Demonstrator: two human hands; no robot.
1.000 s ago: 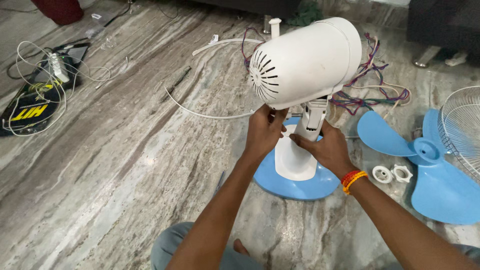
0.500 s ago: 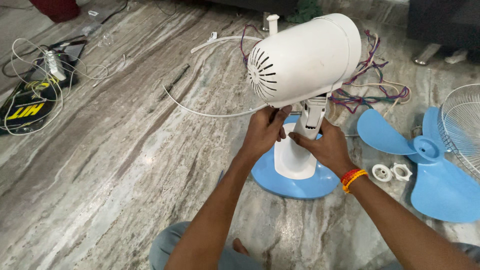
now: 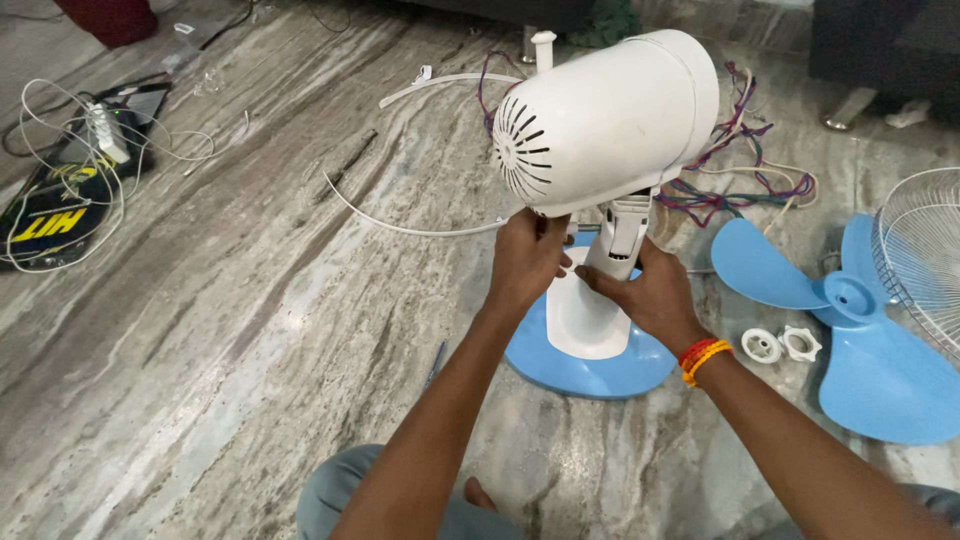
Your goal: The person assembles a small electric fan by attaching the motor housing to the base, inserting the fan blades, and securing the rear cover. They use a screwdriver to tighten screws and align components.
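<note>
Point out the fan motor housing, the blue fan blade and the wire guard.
fan motor housing point(image 3: 610, 115), head view, side of white shell.
blue fan blade point(image 3: 880, 375), head view, lower blade face.
wire guard point(image 3: 925, 245), head view, mesh near rim.

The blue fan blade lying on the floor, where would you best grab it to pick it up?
Probably by the round hub in the middle of the blue fan blade, coming straight down from above. The hub stands up from the flat, thin wings, so fingers can close around it, while the wings lie close to the floor with little edge to get under.

A home: marbled stone floor point(image 3: 250, 300), dark sofa legs point(image 3: 845, 108), trailing power strip point(image 3: 105, 130)
</note>
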